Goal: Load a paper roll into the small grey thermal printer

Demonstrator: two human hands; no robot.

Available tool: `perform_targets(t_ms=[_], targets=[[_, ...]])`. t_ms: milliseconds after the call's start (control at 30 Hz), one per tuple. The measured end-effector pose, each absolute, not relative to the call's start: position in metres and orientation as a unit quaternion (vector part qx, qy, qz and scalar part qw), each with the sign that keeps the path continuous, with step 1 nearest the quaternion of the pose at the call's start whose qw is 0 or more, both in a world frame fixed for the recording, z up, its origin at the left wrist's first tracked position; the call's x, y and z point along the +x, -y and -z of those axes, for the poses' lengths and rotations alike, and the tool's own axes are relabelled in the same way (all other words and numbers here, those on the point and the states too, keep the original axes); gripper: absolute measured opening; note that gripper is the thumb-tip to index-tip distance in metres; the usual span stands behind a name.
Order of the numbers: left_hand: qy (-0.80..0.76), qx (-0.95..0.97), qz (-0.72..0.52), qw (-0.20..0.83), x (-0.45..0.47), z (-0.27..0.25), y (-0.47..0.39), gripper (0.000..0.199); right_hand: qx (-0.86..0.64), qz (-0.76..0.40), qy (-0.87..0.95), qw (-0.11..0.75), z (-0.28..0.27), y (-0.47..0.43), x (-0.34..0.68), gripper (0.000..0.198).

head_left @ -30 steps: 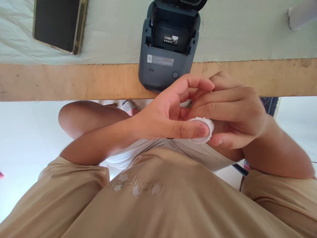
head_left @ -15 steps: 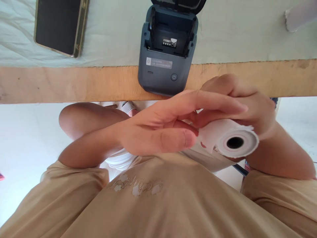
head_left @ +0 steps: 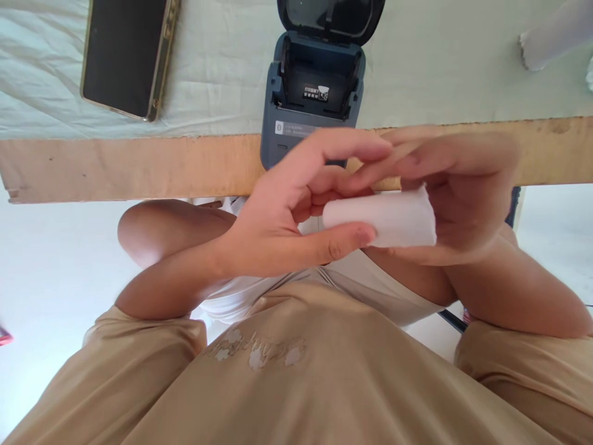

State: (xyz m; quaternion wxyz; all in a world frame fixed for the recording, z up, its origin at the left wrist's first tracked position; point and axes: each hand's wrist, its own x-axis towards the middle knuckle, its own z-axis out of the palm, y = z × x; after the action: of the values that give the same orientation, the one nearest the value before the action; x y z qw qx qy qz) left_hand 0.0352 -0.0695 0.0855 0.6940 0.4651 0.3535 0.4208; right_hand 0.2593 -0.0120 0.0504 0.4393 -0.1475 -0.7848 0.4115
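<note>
1. We see the left hand [head_left: 278, 216] pinching a white roll [head_left: 398, 216], thumb along its near side, fingers tucked behind, the grip as narrow as the roll allows.
2. The right hand [head_left: 472, 198], blurred, curves loosely about the roll's ragged right end. We cannot tell whether its fingers bear on the roll; fingertips of both hands overlap in our view just beyond it.
3. The roll lies nearly level and side-on to us, above the lap [head_left: 384, 284] and just short of the table's wooden edge [head_left: 185, 164]. We judge that the thumb lies lengthwise to steady it, leaving the right end to the other hand.
4. Beyond the hands, a dark device [head_left: 315, 116] sits at the table's edge, its lid [head_left: 331, 21] raised, we presume, to expose the bay [head_left: 317, 74]. The left hand stands in the way, hiding part of the front.
5. Farther out, we note a phone [head_left: 123, 55] to the left and a second roll [head_left: 556, 37] to the right, both on pale cloth [head_left: 222, 68] and well apart from the hands.
</note>
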Motion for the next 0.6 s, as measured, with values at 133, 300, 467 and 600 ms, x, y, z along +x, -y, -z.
perform_targets(t_ms=[133, 300, 467, 600], targets=[[-0.368, 0.45, -0.479, 0.657, 0.036, -0.086, 0.069, 0.043, -0.177, -0.338, 0.77, 0.511, -0.053, 0.002, 0.263, 0.046], [-0.351, 0.519, -0.492, 0.605, 0.037, -0.074, 0.068, 0.056, -0.163, -0.351, 0.795, 0.466, -0.054, 0.006, 0.26, 0.037], [-0.345, 0.556, -0.486, 0.579, 0.041, -0.07, 0.068, 0.052, -0.212, -0.365, 0.796, 0.433, -0.054, 0.018, 0.26, 0.033], [-0.339, 0.556, -0.492, 0.577, 0.042, -0.072, 0.066, 0.047, -0.204, -0.391, 0.787, 0.432, -0.06, 0.014, 0.259, 0.026]])
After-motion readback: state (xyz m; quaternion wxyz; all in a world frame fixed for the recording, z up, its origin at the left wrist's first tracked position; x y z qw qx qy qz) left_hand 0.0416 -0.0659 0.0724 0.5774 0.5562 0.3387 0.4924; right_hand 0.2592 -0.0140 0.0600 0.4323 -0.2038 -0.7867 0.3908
